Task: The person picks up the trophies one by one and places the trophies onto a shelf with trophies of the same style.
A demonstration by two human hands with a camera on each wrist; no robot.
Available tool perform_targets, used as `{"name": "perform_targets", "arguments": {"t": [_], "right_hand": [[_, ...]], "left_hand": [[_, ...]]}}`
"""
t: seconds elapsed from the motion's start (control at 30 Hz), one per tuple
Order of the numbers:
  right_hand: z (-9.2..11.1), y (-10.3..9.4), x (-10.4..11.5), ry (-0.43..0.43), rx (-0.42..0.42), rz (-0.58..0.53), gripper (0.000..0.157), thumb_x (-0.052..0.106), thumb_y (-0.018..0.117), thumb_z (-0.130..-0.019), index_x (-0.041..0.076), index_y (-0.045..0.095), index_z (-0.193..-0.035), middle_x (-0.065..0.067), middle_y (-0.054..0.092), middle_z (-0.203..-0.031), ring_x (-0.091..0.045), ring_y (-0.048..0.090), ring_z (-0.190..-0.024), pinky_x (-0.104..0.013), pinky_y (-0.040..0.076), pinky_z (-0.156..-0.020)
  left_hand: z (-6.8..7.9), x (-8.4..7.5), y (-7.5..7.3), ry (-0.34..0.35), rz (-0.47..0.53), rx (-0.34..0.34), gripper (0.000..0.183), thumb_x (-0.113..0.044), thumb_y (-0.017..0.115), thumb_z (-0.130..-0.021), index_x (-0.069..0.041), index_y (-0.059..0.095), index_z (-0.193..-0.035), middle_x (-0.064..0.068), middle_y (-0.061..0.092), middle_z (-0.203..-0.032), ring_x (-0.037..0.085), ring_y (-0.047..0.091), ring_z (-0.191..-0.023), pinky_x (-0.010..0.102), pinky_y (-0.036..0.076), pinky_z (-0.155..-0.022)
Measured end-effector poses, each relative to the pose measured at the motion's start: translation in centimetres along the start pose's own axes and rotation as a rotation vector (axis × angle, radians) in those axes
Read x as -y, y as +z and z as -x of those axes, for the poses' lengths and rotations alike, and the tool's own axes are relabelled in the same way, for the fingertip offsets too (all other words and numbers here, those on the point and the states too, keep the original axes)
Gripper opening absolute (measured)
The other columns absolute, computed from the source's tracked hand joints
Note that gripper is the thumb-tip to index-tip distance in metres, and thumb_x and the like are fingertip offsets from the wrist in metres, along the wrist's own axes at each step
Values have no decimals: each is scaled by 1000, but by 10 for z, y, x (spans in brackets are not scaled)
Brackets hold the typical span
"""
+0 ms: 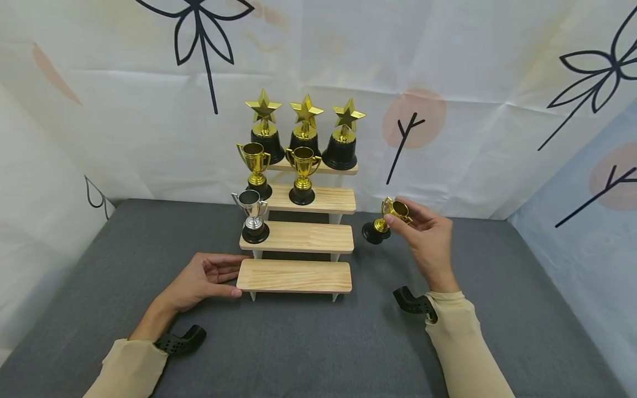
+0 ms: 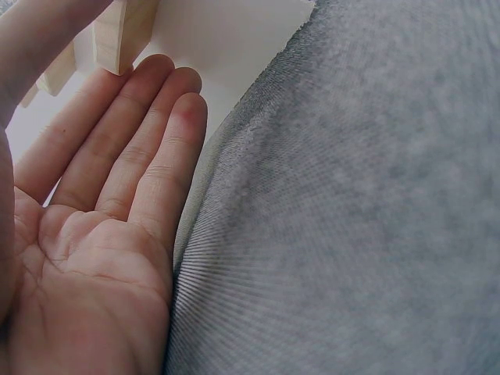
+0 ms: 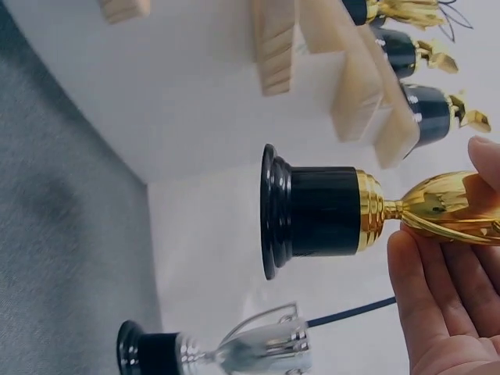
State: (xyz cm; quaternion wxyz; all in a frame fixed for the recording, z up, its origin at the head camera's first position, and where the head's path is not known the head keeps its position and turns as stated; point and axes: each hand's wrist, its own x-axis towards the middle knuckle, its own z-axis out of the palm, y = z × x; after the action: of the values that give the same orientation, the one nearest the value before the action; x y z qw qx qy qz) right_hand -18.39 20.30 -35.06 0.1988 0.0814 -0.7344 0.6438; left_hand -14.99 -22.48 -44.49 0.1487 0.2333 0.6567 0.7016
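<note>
My right hand (image 1: 427, 237) pinches a gold cup trophy (image 3: 324, 209) with a black base by its cup. It is upright with a slight tilt, just right of a stepped wooden stand (image 1: 298, 275). In the right wrist view, a silver cup trophy (image 3: 269, 348) stands beyond it on the table; my hand hides it in the head view. My left hand (image 1: 199, 282) rests by the stand's lower left side, its fingers extended and thumb at the lowest step's edge. In the left wrist view, the fingertips (image 2: 187, 109) reach a wooden step (image 2: 123, 35).
Three gold star trophies (image 1: 307, 116) line the top step. Two gold cup trophies (image 1: 302, 166) occupy the step below, and another silver cup trophy (image 1: 254, 213) stands at the left of the third. A patterned cloth backdrop (image 1: 318, 50) hangs behind the grey table (image 1: 298, 354).
</note>
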Motion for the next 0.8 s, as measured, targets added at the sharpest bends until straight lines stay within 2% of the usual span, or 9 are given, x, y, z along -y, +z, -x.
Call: {"name": "perform_targets", "arguments": {"t": [0.4,0.6,0.8], "right_hand": [[3,3,20,-55,-46,-220,39,-18,75,-81,-15,68,-119,-11,75,-108,-18,73,-91,-24,62,-79],[5,4,29,-90,-40,-257,38,-19,73,-81,-15,68,-119,-18,72,-112,-21,73,-95,-26,62,-82],[9,5,37,-127,-23,-259,37,-19,71,-82,-16,67,-119,-16,72,-111,-21,72,-95,-27,62,-84]], "left_hand": [[0,1,0,-2,13,3,73,15,80,-77,26,42,-137,11,65,-133,20,64,-120,36,55,-98],[0,2,-1,-5,7,0,73,15,80,-77,26,42,-138,13,64,-134,20,64,-120,36,56,-98],[0,1,-1,-3,11,4,72,15,80,-77,25,42,-137,9,65,-133,21,64,-120,36,55,-98]]}}
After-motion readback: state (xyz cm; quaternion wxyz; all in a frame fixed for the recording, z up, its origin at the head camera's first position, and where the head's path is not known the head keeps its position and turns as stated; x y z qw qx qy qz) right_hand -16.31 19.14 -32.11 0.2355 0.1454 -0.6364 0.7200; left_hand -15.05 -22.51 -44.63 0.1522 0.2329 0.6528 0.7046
